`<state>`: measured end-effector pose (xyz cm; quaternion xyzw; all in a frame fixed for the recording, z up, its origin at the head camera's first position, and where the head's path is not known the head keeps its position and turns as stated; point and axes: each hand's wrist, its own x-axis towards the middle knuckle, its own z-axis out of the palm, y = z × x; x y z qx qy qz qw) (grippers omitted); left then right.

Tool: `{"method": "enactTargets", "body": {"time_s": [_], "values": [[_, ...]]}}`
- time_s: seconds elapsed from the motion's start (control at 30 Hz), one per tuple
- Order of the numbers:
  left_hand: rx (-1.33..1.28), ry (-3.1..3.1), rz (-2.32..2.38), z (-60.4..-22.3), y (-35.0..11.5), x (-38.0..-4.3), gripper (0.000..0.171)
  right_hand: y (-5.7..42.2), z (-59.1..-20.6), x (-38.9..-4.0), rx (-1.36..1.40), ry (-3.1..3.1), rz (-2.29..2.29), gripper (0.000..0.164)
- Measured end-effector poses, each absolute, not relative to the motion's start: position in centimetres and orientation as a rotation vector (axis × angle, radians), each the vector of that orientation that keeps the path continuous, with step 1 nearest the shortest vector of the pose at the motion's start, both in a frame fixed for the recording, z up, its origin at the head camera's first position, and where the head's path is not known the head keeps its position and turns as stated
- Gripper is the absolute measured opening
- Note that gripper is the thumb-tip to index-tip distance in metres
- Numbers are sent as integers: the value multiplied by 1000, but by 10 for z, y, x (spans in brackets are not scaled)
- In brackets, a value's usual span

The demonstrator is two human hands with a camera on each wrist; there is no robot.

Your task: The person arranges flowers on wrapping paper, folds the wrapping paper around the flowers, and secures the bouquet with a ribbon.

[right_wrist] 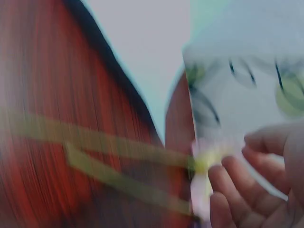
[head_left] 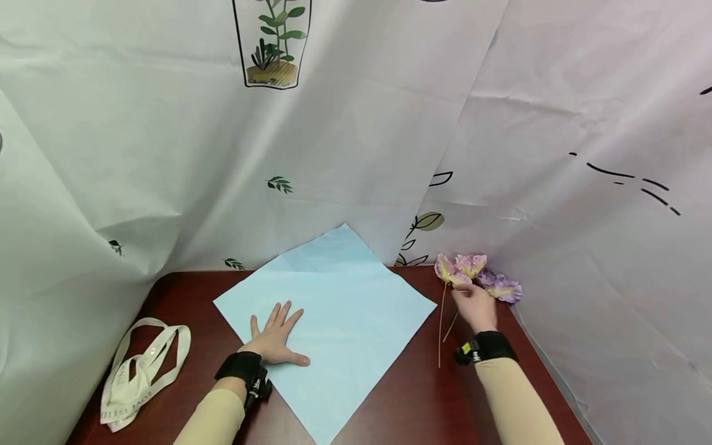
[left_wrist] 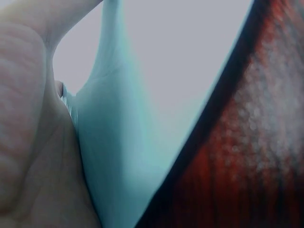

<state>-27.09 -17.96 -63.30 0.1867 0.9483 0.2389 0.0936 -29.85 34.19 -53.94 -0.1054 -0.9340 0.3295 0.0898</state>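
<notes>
A person's left hand (head_left: pixel 274 342) rests palm down near the left edge of a pale blue, thin square sheet (head_left: pixel 339 309), fingers spread and straight, grasping nothing. The sheet lies cornerwise on the dark red-brown wooden table (head_left: pixel 411 395). Its far corner passes the table's back edge and leans up against the white curtain printed with leaves (head_left: pixel 356 136); its near corner reaches the bottom of the head view. In the left wrist view the sheet's straight edge runs diagonally beside the wood, with a dark band along it.

The right hand (head_left: pixel 476 306) is at the pink artificial flowers with yellow centres (head_left: pixel 471 264), near the table's back right corner, its fingers bent beside the blooms. The right wrist view is blurred, so I cannot tell whether they grasp a stem or only touch a flower. Two thin stems (head_left: pixel 440 334) extend from there toward the near side, apart from the sheet's right corner, with a strip of wood between. Purple artificial flowers (head_left: pixel 503 288) lie just beyond that hand, at the table's right edge.

On the left, a looped white fabric ribbon with printed lettering (head_left: pixel 119 395) lies along the table's left edge, well apart from the sheet, tabletop showing between them.
</notes>
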Motion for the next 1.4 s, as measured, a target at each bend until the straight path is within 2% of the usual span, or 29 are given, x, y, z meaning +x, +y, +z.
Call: {"method": "enactTargets", "body": {"time_s": [0.13, 0.3, 0.53, 0.77, 0.97, 1.27, 1.4], "values": [[543, 2815, 709, -633, -181, -270, 135, 383, -536, -285, -554, -2879, 883, 45], [529, 2819, 714, -633, -183, -268, 135, 410, -537, -268, -540, -3145, 777, 54], [522, 2817, 698, -634, -184, -269, 136, 416, -550, -261, -537, -3189, 826, 45], [534, 2818, 713, -632, -182, -269, 135, 422, -565, -259, -525, -3133, 848, 49], [541, 2813, 721, -630, -179, -268, 135, 425, -574, -258, -527, -3068, 836, 40], [538, 2814, 715, -632, -177, -270, 136, 431, -585, -258, -720, -2770, 1413, 50], [538, 2823, 716, -633, -178, -270, 136, 429, -579, -259, -710, -2714, 1565, 48]]}}
